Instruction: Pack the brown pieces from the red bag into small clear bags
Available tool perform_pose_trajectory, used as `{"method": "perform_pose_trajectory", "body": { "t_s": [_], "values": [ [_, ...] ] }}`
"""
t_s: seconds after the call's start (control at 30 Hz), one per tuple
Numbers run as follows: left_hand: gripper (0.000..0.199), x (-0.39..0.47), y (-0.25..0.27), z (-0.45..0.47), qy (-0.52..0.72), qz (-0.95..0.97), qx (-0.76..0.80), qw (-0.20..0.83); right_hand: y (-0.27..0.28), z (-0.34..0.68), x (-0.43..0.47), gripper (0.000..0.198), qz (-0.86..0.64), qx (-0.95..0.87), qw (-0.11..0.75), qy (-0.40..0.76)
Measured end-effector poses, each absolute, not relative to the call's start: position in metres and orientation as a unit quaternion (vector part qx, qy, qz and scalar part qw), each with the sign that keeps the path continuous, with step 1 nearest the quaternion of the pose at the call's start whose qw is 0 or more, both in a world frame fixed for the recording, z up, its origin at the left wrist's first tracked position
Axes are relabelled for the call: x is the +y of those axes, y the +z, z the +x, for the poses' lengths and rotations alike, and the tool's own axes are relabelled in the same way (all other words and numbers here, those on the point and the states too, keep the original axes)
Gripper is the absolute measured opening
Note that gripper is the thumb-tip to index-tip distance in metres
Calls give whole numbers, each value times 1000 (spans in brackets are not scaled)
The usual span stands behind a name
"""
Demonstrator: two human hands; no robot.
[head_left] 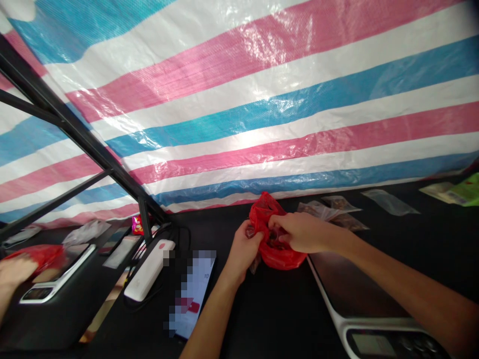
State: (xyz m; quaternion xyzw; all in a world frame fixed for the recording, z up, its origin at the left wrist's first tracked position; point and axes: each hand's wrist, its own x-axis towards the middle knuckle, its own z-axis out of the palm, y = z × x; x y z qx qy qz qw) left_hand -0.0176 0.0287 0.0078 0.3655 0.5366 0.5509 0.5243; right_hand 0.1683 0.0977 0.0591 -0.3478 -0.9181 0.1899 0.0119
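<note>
A red plastic bag (pixel 286 260) rests on the black table with its mouth open, and small dark pieces show inside it. My left hand (pixel 243 247) is closed on the bag's left rim. Under that hand the corner of a small clear bag (pixel 255 264) sticks out; whether I grip it too I cannot tell. From the right, my right hand (pixel 303 232) reaches into the bag's mouth with fingers curled together. What those fingertips hold is hidden. Beside the bag, a kitchen scale (pixel 344 326) lies under my right forearm.
Clear zip bags with brown contents (pixel 342 212), a flat clear bag (pixel 391 202) and a green package (pixel 466 192) lie behind. Leftward are a phone (pixel 196 294), a power strip (pixel 149 269) and a black metal frame (pixel 93 149). Another person's hand (pixel 15 271) touches red plastic near a second scale (pixel 58 286).
</note>
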Motion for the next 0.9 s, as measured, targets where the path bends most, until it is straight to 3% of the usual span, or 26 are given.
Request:
{"method": "perform_pose_trajectory", "body": {
  "t_s": [0.13, 0.23, 0.4, 0.5, 0.67, 0.9],
  "values": [
    [34, 29, 7, -18, 539, 354, 534, 547, 57, 168, 98, 20, -355, -916, 12, 189],
    [33, 30, 5, -20, 528, 397, 553, 508, 59, 171, 101, 20, -360, -913, 12, 189],
    [53, 29, 0, -26, 485, 518, 668, 224, 75, 178, 104, 19, -369, -902, 55, 217],
    [64, 25, 4, -26, 492, 550, 659, 147, 88, 178, 101, 26, -356, -903, 110, 214],
    [64, 17, 15, -20, 518, 570, 612, 176, 97, 172, 91, 34, -288, -913, 202, 206],
    [73, 15, 18, -12, 547, 559, 559, 276, 89, 163, 83, 40, -190, -941, 234, 155]
  ]
}}
